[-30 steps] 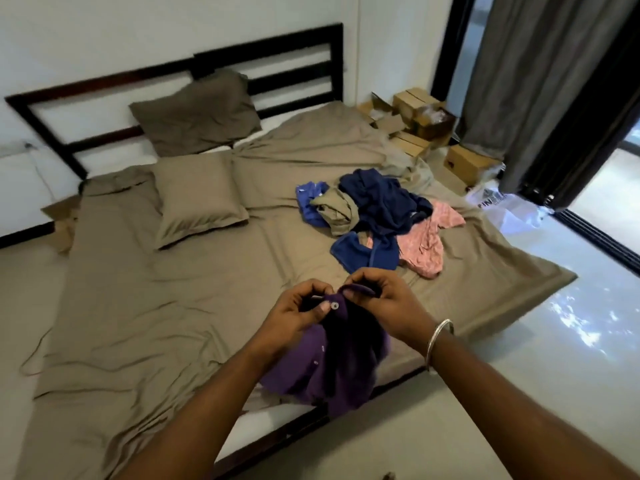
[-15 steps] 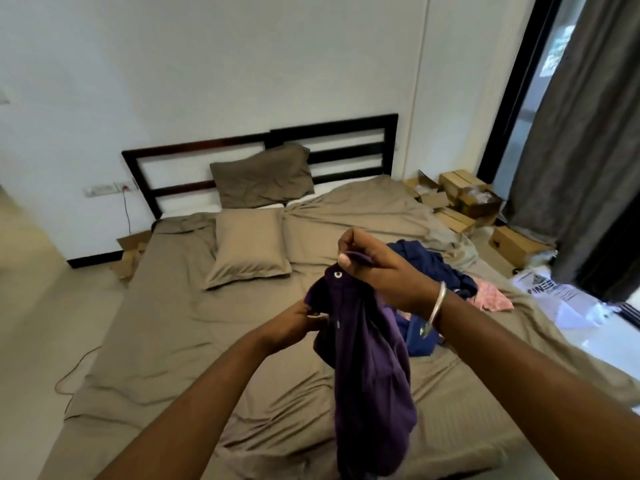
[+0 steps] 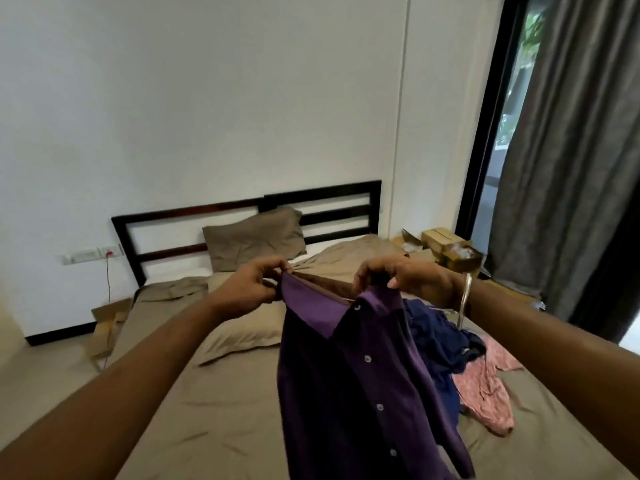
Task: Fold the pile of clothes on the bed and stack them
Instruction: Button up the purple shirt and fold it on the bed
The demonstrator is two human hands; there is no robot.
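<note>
Both hands up over the bed (image 3: 225, 420): left hand (image 3: 252, 289) pinches one end of the purple shirt (image 3: 349, 393) collar, right hand (image 3: 401, 277) grips the other end, shirt hanging free w/ buttons showing. Bed has a tan sheet, creased. Two tan pillows (image 3: 254, 239) at 12 o'clock, one propped against the dark slatted headboard (image 3: 322, 199). Rest of the clothes pile (image 3: 457, 355), navy & pink, lies at 3 o'clock on the sheet. Cardboard boxes (image 3: 446, 245) at 2 o'clock by the grey curtain (image 3: 568, 150); white wall behind.
</note>
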